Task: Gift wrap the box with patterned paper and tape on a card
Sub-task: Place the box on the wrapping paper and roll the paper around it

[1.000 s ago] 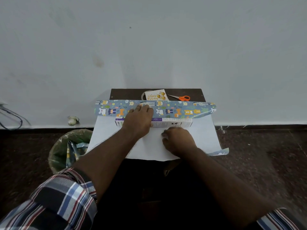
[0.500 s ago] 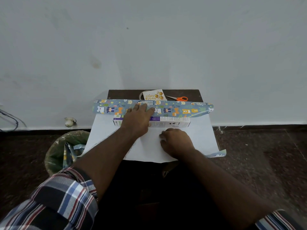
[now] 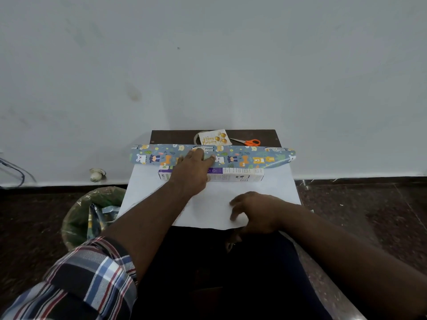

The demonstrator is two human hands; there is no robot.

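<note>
A long white and purple box (image 3: 240, 176) lies across the wrapping paper (image 3: 212, 204), whose white underside faces up. The paper's far edge, blue with cartoon animals (image 3: 249, 157), is folded over the box top. My left hand (image 3: 193, 168) presses flat on that fold and the box, fingers straight. At the paper's near edge my right hand (image 3: 255, 212) has its fingers on top of the sheet and its thumb at the edge. A "Happy Birthday" card (image 3: 215, 137) leans on a clear tape roll (image 3: 197, 137) at the back of the dark stool (image 3: 173, 136).
Orange-handled scissors (image 3: 249, 142) lie at the stool's back right. A bin with a green liner (image 3: 92, 213) holding paper scraps stands on the dark floor to the left. A white wall rises right behind the stool. The paper overhangs the stool on both sides.
My right hand has slid back from the middle of the sheet to its near edge. My left hand has stayed pressed on the folded paper over the box.
</note>
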